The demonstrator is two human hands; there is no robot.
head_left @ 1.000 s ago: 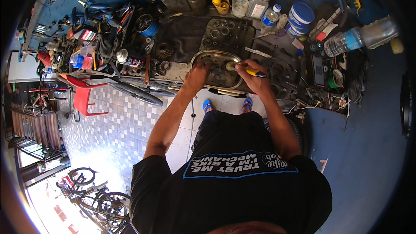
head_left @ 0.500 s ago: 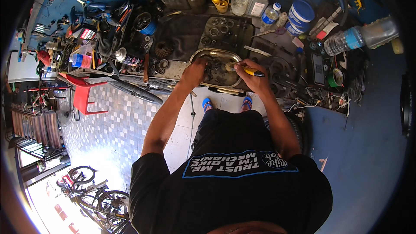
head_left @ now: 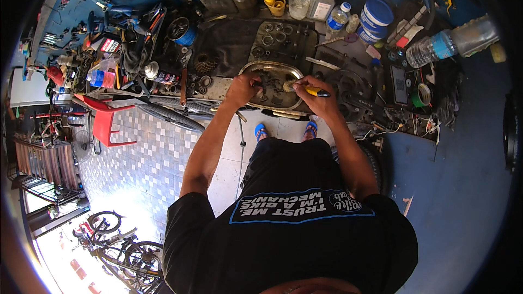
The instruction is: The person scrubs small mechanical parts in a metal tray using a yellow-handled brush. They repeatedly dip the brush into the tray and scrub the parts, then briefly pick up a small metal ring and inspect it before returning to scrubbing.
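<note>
A metal tray [head_left: 298, 71] with a raised rim lies at the front edge of the workbench, with dark liquid and several small dark parts in it. My left hand [head_left: 241, 89] is over the tray's left side, its fingers pinched together round something small and dark that I cannot make out. In my right hand [head_left: 321, 99] is a brush [head_left: 316, 91] with a yellow and black handle. Its pale bristles [head_left: 289, 85] point left, over the right part of the tray, apart from my left hand.
Behind the tray, a flat board [head_left: 299, 35] carries several metal rings. A sprocket cassette [head_left: 205, 63] and a spray can [head_left: 158, 71] stand to the left. A crankset [head_left: 351, 90] and a phone [head_left: 399, 84] lie to the right. Bottles and a blue tub [head_left: 376, 19] line the back.
My left hand has shifted slightly left and turned, so its pinched fingertips show more. The brush in my right hand has barely moved.
</note>
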